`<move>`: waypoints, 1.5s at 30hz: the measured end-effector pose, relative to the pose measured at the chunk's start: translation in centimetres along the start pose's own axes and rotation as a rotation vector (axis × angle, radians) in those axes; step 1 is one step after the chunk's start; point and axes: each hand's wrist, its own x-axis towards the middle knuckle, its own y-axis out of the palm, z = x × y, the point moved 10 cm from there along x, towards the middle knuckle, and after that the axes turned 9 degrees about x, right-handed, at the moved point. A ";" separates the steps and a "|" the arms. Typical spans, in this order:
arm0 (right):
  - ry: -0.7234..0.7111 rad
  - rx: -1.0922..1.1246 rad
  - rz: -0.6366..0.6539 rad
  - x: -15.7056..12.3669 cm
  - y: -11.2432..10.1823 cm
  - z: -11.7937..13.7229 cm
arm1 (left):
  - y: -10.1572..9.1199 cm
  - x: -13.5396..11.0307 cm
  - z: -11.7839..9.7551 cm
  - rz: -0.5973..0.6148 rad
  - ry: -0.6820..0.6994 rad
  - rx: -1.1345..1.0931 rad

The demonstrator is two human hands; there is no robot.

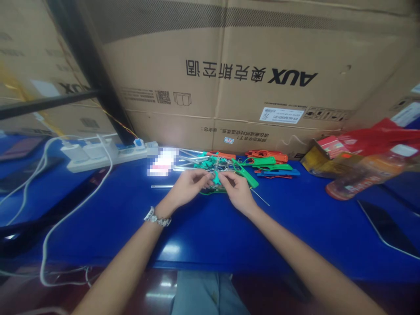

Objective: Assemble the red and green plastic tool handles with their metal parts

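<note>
My left hand (187,186) and my right hand (240,191) meet above the blue table, fingers pinched. Between the fingertips shows a small teal plastic piece (216,178), too blurred to name exactly; both hands hold it. Just behind them lies a pile of thin metal rods with teal plastic parts (204,163). A green plastic handle (248,173) slants beside my right fingers, and a thin wire-like rod (260,197) sticks out past that hand. More flat handles lie to the right: orange (267,155), green (274,166) and blue (278,173).
A large cardboard box (229,87) walls off the back. On the left are a white power strip (108,156) with cables and a bright, pixelated screen (163,162). A drink bottle (370,173), a red bag (377,139) and a dark phone-like device (390,225) lie right.
</note>
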 end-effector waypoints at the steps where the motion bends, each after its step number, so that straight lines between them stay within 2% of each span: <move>1: 0.028 0.030 0.012 0.0 0.2 -0.3 | -0.3 0.0 -0.2 -0.015 0.024 0.056; 6: 0.094 0.067 0.028 0.0 0.5 -1.1 | -2.5 -0.4 -1.9 -0.188 0.213 0.266; 10: 0.093 0.033 0.024 0.2 0.2 -1.3 | -2.1 -0.7 -3.1 -0.135 0.349 0.347; 14: 0.138 0.080 0.050 0.2 0.4 -1.8 | -2.0 -0.9 -3.6 -0.134 0.397 0.390; 19: 0.208 0.197 0.104 0.0 1.0 -2.2 | -0.9 -1.4 -4.2 -0.061 0.441 0.495; 25: 0.210 0.265 0.085 -0.1 0.9 -2.1 | -0.4 -1.4 -3.8 0.039 0.379 0.452; 29: 0.151 0.140 0.119 -0.1 1.2 -1.5 | -1.1 -1.0 -2.9 0.036 0.320 0.420; 32: 0.015 -0.123 0.087 0.1 0.0 -0.2 | -2.0 -0.7 -1.9 0.025 0.268 0.403; 34: -0.077 -0.370 0.148 0.0 0.0 0.4 | -2.3 -0.6 -1.3 0.030 0.251 0.418; 37: -0.111 -0.588 0.296 -0.4 0.7 -0.2 | -2.2 -0.5 -0.8 0.059 0.259 0.516; 40: -0.088 -0.630 0.357 -0.7 1.1 -0.9 | -1.5 -0.5 -0.7 0.081 0.272 0.617; 45: -0.057 -0.611 0.374 -0.9 1.4 -1.5 | -0.3 -0.6 -1.1 0.095 0.318 0.687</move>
